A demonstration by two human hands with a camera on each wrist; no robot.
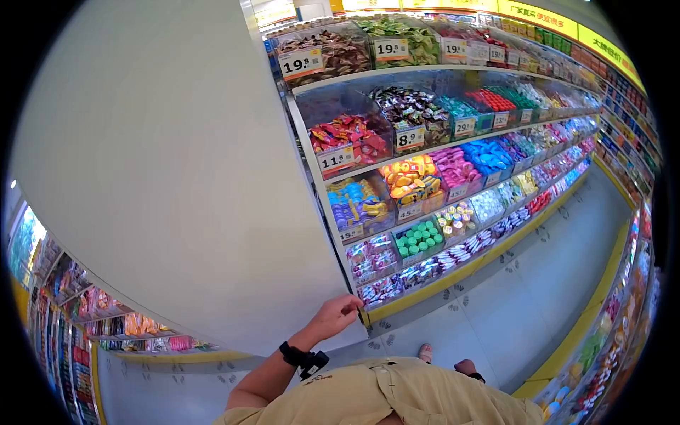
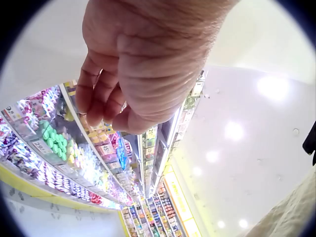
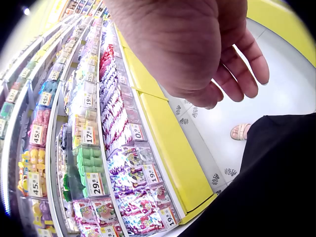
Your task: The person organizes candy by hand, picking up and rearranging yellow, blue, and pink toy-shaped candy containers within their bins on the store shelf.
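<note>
My left hand (image 1: pixel 336 317) is at the lower corner of the large white end panel (image 1: pixel 191 177), beside the bottom candy shelves. Its fingers (image 2: pixel 98 101) curl loosely in the left wrist view and hold nothing. Down by my side hangs the right hand (image 1: pixel 466 367), small in the head view. The right wrist view shows its fingers (image 3: pixel 242 74) relaxed, with nothing in them, over the floor. Closest to the left hand are wrapped candies (image 1: pixel 380 289) in the bottom bin and a bin of green-lidded candy (image 1: pixel 419 239) above.
Tiered shelves of clear bins run off to the right, with price tags (image 1: pixel 301 64) on their fronts. A yellow base strip (image 1: pixel 439 280) edges the shelves along the grey floor (image 1: pixel 496 304). Another packed shelf (image 1: pixel 602 347) lines the aisle's right side. A sandalled foot (image 3: pixel 240 132) stands on the floor.
</note>
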